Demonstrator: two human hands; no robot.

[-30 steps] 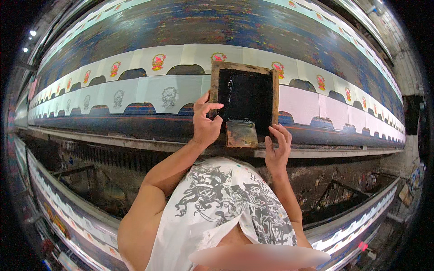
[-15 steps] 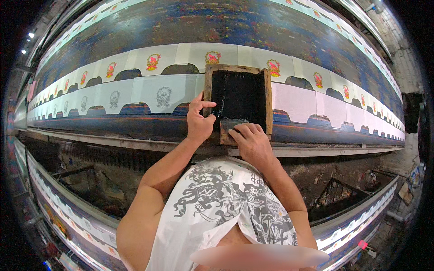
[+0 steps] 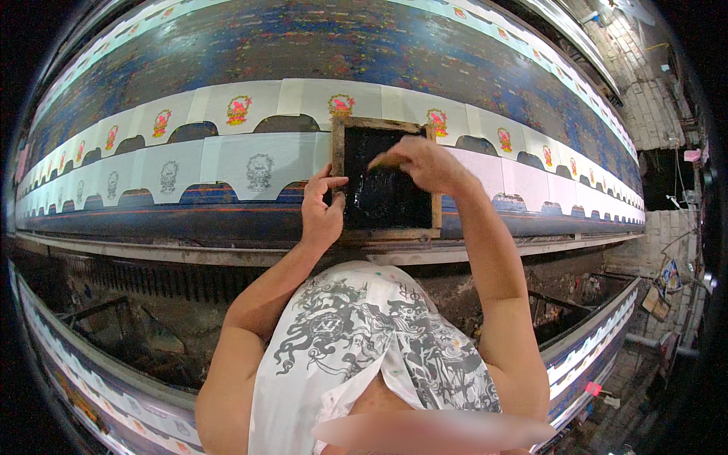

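Note:
A wooden screen-printing frame (image 3: 338, 152) with wet black ink on its mesh (image 3: 383, 205) lies over the row of white fabric pieces in front of me. My left hand (image 3: 324, 208) grips the left rim, its index finger and thumb pointing in toward the mesh. Over the upper right part of the frame, my right hand (image 3: 436, 167) is closed around a squeegee (image 3: 388, 160), seen nearly edge-on and partly covered by the fingers. Left of the frame, the near white piece (image 3: 259, 171) carries a grey outline emblem.
Behind runs a row of white pieces with red and yellow emblems (image 3: 238, 111). The long printing table (image 3: 227, 64) is dark and ink-stained, with a metal rail (image 3: 189, 246) along its near edge. Another table with white pieces (image 3: 121, 402) stands behind me.
My right hand has carried the squeegee from the frame's near edge up to its far right part. The left hand stays on the left rim. The whole view has shifted slightly.

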